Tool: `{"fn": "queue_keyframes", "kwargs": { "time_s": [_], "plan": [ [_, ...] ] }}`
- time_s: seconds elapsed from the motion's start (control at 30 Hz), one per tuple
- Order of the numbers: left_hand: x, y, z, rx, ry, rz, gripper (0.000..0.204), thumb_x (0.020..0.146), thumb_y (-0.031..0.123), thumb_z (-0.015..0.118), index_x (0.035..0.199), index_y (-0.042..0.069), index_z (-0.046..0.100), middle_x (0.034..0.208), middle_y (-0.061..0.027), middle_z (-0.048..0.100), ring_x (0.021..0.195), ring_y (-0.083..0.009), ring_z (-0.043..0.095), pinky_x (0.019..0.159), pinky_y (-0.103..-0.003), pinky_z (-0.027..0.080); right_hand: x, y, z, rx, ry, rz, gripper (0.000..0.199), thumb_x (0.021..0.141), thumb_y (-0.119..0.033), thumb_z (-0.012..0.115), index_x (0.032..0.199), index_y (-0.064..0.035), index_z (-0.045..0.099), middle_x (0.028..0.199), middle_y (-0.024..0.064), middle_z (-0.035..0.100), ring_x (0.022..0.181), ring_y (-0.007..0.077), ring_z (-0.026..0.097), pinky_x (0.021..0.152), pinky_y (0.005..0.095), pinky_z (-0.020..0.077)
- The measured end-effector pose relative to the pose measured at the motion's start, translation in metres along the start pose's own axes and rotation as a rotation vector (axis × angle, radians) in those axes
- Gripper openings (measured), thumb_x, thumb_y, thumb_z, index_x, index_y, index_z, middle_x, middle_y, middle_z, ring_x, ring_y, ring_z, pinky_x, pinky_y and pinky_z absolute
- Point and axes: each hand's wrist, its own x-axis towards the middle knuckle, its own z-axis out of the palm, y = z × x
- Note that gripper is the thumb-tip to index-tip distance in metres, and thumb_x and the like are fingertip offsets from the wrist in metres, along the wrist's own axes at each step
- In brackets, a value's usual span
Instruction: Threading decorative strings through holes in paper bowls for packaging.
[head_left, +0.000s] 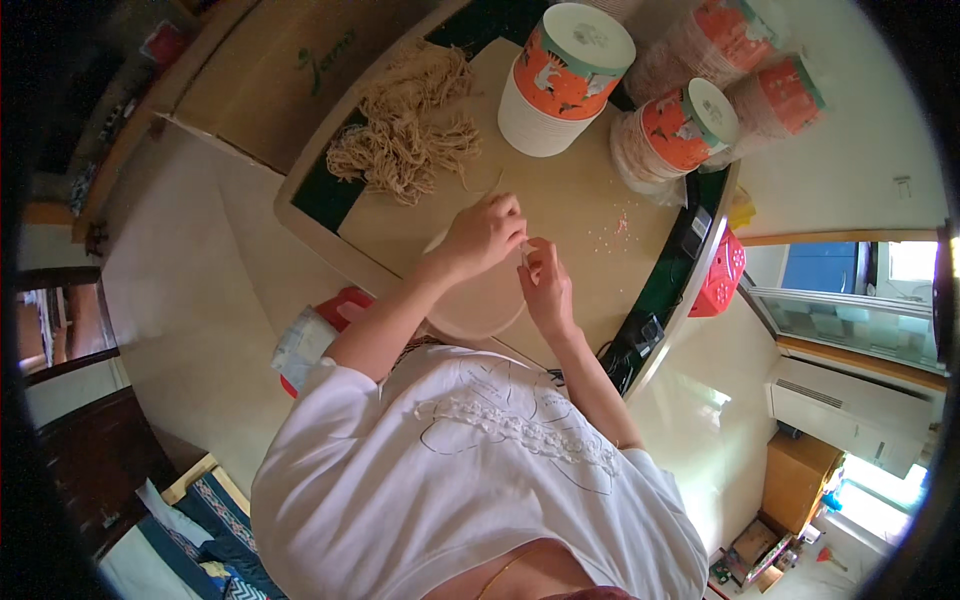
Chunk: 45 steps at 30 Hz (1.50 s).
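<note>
From my remote seat I saw both bare hands meet over a round, pale, shallow dish (478,305) lying on the beige tabletop (580,200). The left hand (483,235) was curled, its fingertips pinched together on a small, thin, pale piece (523,256) that I could not identify. The right hand (546,285) was also closed narrow, thumb and fingers pinching the same little piece from the other side, so the two hands touched at that point, just above the dish's far rim.

Beyond the left hand lay a loose heap of tan, stringy fibres (408,125), partly on the tabletop and partly on a dark green strip (325,195). A scatter of tiny pinkish beads (615,228) lay on the tabletop to the right of the hands. Farther back stood a stack of white paper cups with orange printed bands (562,80), and beside it two more such stacks wrapped in clear plastic (675,135). A red perforated plastic basket (722,275) hung past the table's right edge.
</note>
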Motion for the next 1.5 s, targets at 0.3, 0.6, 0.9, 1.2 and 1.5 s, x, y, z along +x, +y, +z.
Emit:
{"fn": "queue_keyframes", "kwargs": {
  "time_s": [0.3, 0.6, 0.9, 1.2, 1.5],
  "plan": [
    [-0.010, -0.024, 0.053, -0.342, -0.189, -0.393, 0.017, 0.091, 0.020, 0.054, 0.086, 0.003, 0.053, 0.071, -0.0118, 0.064, 0.063, -0.0268, 0.064, 0.057, -0.038, 0.050, 0.009, 0.010, -0.004, 0.228, -0.090, 0.131, 0.019, 0.083, -0.009, 0.065, 0.099, -0.0019, 0.058, 0.078, 0.0092, 0.066, 0.068, 0.0174, 0.063, 0.063, 0.0304, 0.0500],
    [-0.012, -0.014, 0.058, -0.398, -0.078, -0.400, 0.015, 0.091, 0.017, 0.052, 0.087, 0.003, 0.052, 0.075, -0.0133, 0.064, 0.068, -0.0290, 0.064, 0.059, -0.038, 0.050, 0.015, 0.027, 0.004, 0.464, -0.099, 0.396, 0.011, 0.088, -0.010, 0.060, 0.090, 0.0008, 0.063, 0.078, 0.0035, 0.065, 0.072, 0.0089, 0.059, 0.066, 0.0231, 0.0481],
    [-0.014, -0.023, 0.071, -0.406, 0.004, -0.595, 0.016, 0.096, 0.017, 0.043, 0.090, 0.003, 0.042, 0.075, -0.0100, 0.062, 0.051, -0.0225, 0.062, 0.044, -0.034, 0.049, 0.001, 0.028, 0.000, 0.382, -0.166, 0.431, 0.009, 0.084, -0.010, 0.060, 0.081, -0.0017, 0.062, 0.070, -0.0023, 0.058, 0.066, 0.0046, 0.051, 0.061, 0.0201, 0.0407],
    [0.002, -0.011, 0.057, -0.681, 0.006, -0.922, 0.014, 0.096, 0.018, 0.043, 0.091, 0.005, 0.042, 0.067, -0.0099, 0.060, 0.049, -0.0264, 0.060, 0.040, -0.037, 0.048, -0.013, 0.032, 0.008, 0.282, -0.093, 0.339, 0.010, 0.084, -0.012, 0.063, 0.083, -0.0019, 0.062, 0.067, -0.0039, 0.056, 0.065, 0.0038, 0.049, 0.059, 0.0213, 0.0407],
    [-0.012, -0.044, 0.078, -0.358, 0.243, -0.626, 0.021, 0.090, 0.019, 0.057, 0.081, 0.001, 0.051, 0.067, -0.0107, 0.057, 0.061, -0.0196, 0.053, 0.059, -0.034, 0.044, -0.018, 0.009, 0.003, 0.148, -0.033, 0.086, 0.009, 0.078, -0.005, 0.066, 0.082, -0.0007, 0.060, 0.076, 0.0116, 0.056, 0.063, 0.0224, 0.057, 0.058, 0.0318, 0.0469]
  ]
}}
